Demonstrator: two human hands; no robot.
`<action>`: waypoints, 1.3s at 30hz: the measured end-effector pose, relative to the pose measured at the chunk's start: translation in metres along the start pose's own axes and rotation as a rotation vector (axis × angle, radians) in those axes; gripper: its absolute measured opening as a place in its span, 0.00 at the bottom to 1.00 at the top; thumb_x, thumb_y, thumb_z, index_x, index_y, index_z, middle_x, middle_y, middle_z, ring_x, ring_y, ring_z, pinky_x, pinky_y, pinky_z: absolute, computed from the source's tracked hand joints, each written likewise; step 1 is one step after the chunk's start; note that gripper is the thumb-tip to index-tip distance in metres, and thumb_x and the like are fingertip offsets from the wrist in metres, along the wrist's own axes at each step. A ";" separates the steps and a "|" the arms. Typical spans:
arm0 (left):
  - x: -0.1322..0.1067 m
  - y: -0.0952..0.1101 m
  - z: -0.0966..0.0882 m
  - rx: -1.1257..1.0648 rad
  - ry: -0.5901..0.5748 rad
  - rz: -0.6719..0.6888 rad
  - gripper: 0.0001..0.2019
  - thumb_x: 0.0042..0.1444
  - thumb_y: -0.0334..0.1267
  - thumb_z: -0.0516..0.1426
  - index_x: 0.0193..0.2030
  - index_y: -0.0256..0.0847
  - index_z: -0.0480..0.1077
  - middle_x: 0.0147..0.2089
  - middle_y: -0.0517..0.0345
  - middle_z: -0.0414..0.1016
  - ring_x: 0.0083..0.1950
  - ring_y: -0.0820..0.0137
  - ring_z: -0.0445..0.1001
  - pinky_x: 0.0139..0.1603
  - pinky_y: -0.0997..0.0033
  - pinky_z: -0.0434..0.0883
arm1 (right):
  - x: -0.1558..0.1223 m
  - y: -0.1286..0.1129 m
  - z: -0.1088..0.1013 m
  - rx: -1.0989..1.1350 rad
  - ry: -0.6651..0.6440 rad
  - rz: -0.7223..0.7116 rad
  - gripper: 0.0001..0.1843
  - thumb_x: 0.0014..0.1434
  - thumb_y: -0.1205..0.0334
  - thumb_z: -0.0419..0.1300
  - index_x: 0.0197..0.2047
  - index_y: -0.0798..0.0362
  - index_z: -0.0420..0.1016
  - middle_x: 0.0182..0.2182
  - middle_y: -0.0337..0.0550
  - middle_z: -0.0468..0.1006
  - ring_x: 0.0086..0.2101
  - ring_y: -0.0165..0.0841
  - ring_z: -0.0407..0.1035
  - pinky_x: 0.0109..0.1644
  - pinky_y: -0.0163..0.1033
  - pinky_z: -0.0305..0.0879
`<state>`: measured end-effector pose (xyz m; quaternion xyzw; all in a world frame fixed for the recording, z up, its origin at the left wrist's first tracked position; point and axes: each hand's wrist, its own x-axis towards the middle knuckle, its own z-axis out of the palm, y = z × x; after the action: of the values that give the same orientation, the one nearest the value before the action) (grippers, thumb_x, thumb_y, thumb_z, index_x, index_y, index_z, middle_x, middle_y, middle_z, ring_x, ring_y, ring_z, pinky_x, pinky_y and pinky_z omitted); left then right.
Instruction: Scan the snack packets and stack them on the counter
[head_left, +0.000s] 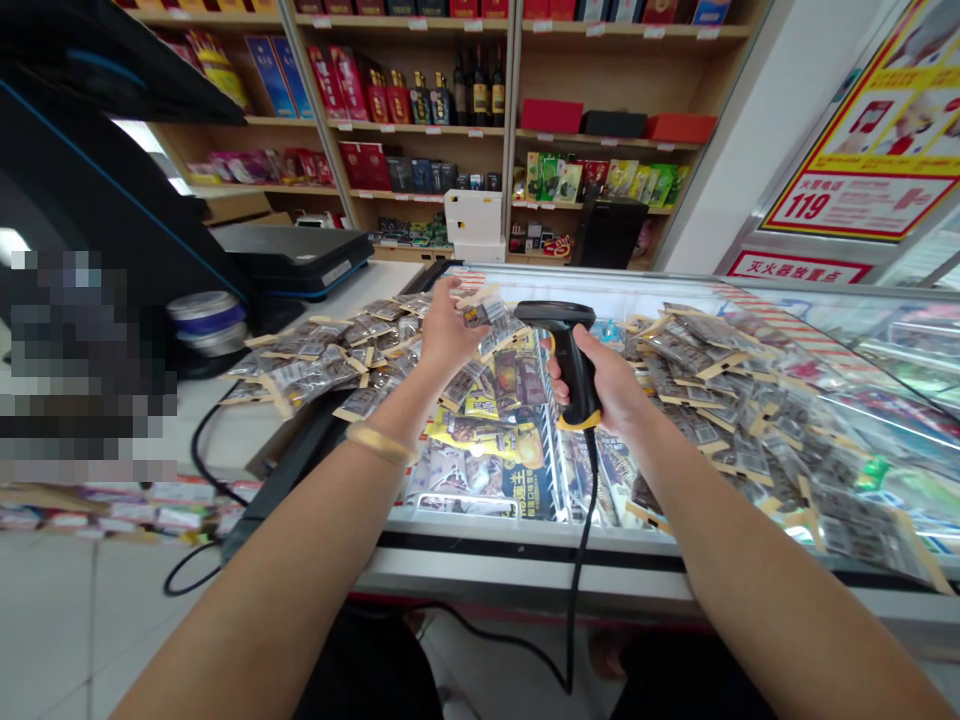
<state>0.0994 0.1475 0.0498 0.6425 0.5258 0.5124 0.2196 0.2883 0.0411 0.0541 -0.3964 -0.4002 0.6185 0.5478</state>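
Scanner [576,372], black, yellow-trimmed, is clasped in right hand [613,380]; whether left hand [450,332] grips is unclear.

Blk/yellow corded barcode scanner [576,375] is near-upright, head up, btwn L heap [315,375] & R heap [720,400] of clear, tan-edged pkts [475,316].

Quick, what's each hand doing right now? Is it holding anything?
Left hand: curved, thumb apart from fingers, at a small packet; whether it grips it cannot be told.
Right hand: closed around the black scanner.
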 end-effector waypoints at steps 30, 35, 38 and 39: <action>0.000 -0.011 -0.027 -0.472 -0.013 -0.247 0.12 0.51 0.40 0.63 0.42 0.39 0.79 0.31 0.58 0.78 0.23 0.74 0.68 0.24 0.76 0.63 | -0.010 -0.002 -0.010 -0.227 -0.248 0.075 0.31 0.51 0.34 0.70 0.38 0.54 0.72 0.24 0.38 0.73 0.18 0.27 0.64 0.19 0.34 0.62; 0.001 -0.013 -0.027 -0.456 -0.002 -0.248 0.12 0.51 0.41 0.63 0.42 0.39 0.78 0.30 0.58 0.78 0.24 0.72 0.70 0.24 0.75 0.65 | -0.010 -0.002 -0.008 -0.213 -0.241 0.071 0.30 0.51 0.35 0.71 0.38 0.54 0.71 0.24 0.38 0.74 0.18 0.27 0.65 0.20 0.34 0.63; 0.000 -0.010 -0.026 -0.480 -0.017 -0.282 0.13 0.51 0.40 0.63 0.43 0.39 0.77 0.32 0.58 0.80 0.27 0.70 0.74 0.27 0.74 0.69 | -0.011 -0.004 -0.004 -0.177 -0.207 0.056 0.34 0.45 0.33 0.73 0.37 0.54 0.71 0.23 0.37 0.73 0.18 0.26 0.63 0.19 0.33 0.61; -0.001 -0.007 -0.024 -0.494 -0.019 -0.297 0.13 0.51 0.40 0.63 0.43 0.39 0.77 0.33 0.58 0.80 0.28 0.69 0.75 0.28 0.73 0.70 | -0.011 -0.006 -0.003 -0.157 -0.193 0.048 0.35 0.43 0.32 0.73 0.37 0.54 0.71 0.23 0.36 0.73 0.17 0.26 0.63 0.19 0.32 0.60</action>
<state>0.0745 0.1430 0.0526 0.4903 0.4712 0.5810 0.4472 0.2937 0.0309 0.0589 -0.3862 -0.4887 0.6333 0.4593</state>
